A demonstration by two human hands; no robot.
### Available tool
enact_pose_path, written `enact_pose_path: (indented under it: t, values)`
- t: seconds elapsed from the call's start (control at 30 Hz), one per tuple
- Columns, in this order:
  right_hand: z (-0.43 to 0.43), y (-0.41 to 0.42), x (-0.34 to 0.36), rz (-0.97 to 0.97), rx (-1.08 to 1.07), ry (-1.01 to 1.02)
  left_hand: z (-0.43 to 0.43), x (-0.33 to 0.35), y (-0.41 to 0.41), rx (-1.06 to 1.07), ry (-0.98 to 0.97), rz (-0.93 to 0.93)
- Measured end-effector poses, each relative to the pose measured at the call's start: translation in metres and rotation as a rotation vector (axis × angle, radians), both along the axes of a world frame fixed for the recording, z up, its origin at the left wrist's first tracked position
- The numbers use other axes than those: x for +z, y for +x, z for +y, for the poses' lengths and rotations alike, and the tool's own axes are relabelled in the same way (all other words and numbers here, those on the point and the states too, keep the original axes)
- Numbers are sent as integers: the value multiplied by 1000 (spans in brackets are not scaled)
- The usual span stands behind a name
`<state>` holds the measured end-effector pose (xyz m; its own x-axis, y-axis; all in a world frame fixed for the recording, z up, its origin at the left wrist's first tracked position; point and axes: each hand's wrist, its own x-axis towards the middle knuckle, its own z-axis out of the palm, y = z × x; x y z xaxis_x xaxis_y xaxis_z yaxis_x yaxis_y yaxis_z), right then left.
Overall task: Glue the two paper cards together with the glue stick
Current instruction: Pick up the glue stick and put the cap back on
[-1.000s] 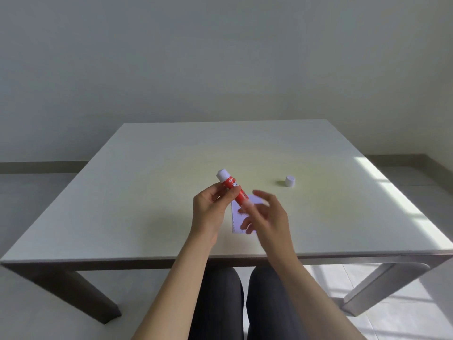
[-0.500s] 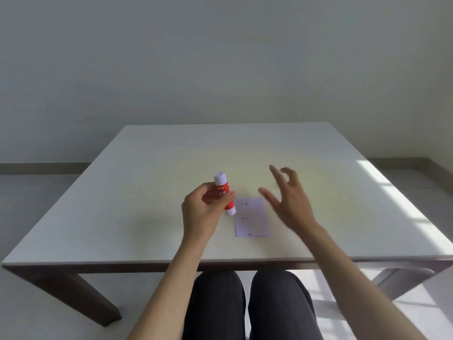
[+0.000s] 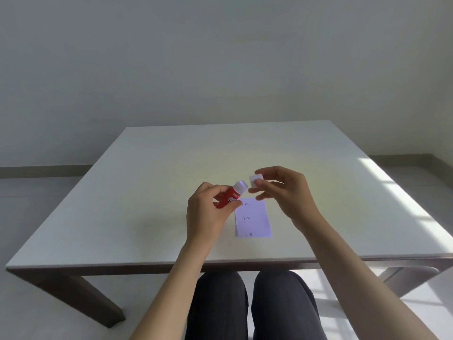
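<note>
My left hand (image 3: 207,213) grips a red glue stick (image 3: 229,196) above the table, its white uncapped tip tilted up and to the right. My right hand (image 3: 285,192) pinches the small white cap (image 3: 255,180) between thumb and fingers, a short gap from the stick's tip. Below and between the hands a white paper card (image 3: 253,218) lies flat on the table with small marks on it. It looks like one card; I cannot tell whether a second card lies under it.
The white table (image 3: 147,204) has dark legs and its near edge runs just above my knees. A grey wall stands behind it. Sunlight falls on the table's right side and on the floor.
My right hand went out to the right where the cap lay, picked it up and brought it back beside the stick's tip. My left hand tilted the glue stick towards the right.
</note>
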<state>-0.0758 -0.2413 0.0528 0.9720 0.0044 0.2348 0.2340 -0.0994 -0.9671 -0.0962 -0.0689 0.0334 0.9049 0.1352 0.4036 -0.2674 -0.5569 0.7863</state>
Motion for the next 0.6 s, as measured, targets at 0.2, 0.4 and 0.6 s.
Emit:
enact_pose_path:
  t: [0.2,0.4,0.6]
  values:
    - [12,-11,9,-142,31,-329,2,1,-2,-15,161,-71]
    - [21,-11,2,-183,-246,-1072,2,-2,-12,5,369,-118]
    - [8,-16,11,-249,150,-611,8,5,-6,4,342,-116]
